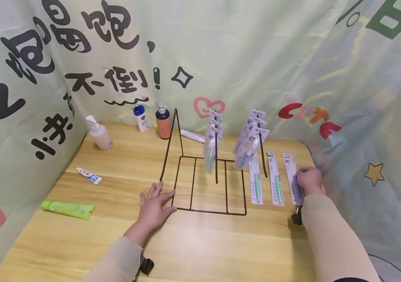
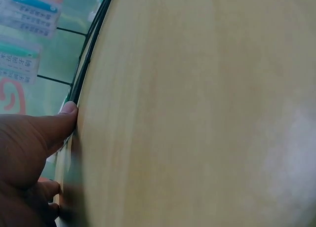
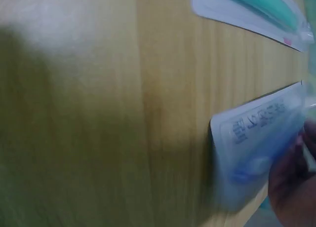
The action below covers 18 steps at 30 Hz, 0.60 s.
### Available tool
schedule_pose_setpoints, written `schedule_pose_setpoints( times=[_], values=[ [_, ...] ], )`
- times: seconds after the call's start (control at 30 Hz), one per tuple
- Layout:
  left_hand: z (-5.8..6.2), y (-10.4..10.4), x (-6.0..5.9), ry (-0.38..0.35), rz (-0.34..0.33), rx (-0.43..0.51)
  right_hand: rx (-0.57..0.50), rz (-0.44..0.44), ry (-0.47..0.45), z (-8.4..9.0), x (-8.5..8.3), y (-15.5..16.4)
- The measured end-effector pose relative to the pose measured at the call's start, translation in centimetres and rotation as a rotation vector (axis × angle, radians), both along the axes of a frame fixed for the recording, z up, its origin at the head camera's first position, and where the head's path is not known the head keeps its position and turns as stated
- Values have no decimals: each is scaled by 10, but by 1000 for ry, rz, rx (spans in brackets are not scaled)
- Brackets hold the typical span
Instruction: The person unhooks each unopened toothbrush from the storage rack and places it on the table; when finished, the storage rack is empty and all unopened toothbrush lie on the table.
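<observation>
Beige sleeves are framing the near edge of the pale wooden table (image 1: pixel 200 243), both of my arms reaching forward over it. My left hand (image 1: pixel 154 206) is lying flat on the wood with fingers spread, the thumb (image 2: pixel 66 111) pressing against the front left corner of the black wire display rack (image 1: pixel 209 192). My right hand (image 1: pixel 309 179) is gripping the rightmost purple toothbrush in its clear blister pack (image 1: pixel 293 181), fingers curling over its upper part; the left edge of the pack is showing a dark shadow line on the wood in the right wrist view, though that view is blurring and I cannot tell how far it is lifting. Two more packaged teal toothbrushes (image 1: pixel 266 179) are lying flat just beside it, between my right hand and the rack. Several toothbrush packs (image 1: pixel 248 141) are hanging from the rack's two upright pegs. Off to the left, a green tube (image 1: pixel 68 208) and a small white tube (image 1: pixel 89 175) are resting on the table; pump bottles (image 1: pixel 99 134) are standing along the back near the printed curtain (image 1: pixel 257 58).
</observation>
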<state>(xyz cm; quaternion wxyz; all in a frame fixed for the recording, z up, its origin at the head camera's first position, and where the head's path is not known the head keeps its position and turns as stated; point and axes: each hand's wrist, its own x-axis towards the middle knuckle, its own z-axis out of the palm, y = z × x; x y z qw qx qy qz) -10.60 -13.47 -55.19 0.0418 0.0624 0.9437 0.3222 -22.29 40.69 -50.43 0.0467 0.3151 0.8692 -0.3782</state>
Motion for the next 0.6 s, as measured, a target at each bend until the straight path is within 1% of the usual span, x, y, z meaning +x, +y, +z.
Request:
schedule_pose_setpoints(
  times=[0.07, 0.1, 0.13, 0.2, 0.3, 0.37, 0.4, 0.43, 0.47, 0.5, 0.6],
  values=[
    [-1, 1, -1, 5, -1, -1, 32, -1, 9, 4, 3, -4],
    [-1, 1, -1, 4, -1, 0, 61, 3, 33, 6, 5, -7],
    [-2, 1, -1, 5, 0, 1, 82, 7, 74, 9, 8, -13],
    [-2, 1, -1, 3, 1, 1, 123, 13, 192, 16, 17, -28],
    [-3, 1, -1, 0, -3, 2, 167, -23, 484, 24, 35, -61],
    [-2, 2, -1, 0, -4, 2, 153, -39, 682, 29, 51, -87],
    [-2, 2, -1, 0, -3, 3, 132, -25, 787, 30, 58, -100],
    [-1, 2, -1, 0, -3, 3, 118, 8, 892, 29, 65, -113],
    [-1, 2, -1, -2, -2, 2, 96, 68, 980, 29, 72, -126],
    [0, 2, -1, -3, 0, 3, 68, 146, 1060, 29, 79, -138],
    [0, 2, -1, -4, 2, 0, -9, 436, 1262, 26, 90, -176]
  ],
)
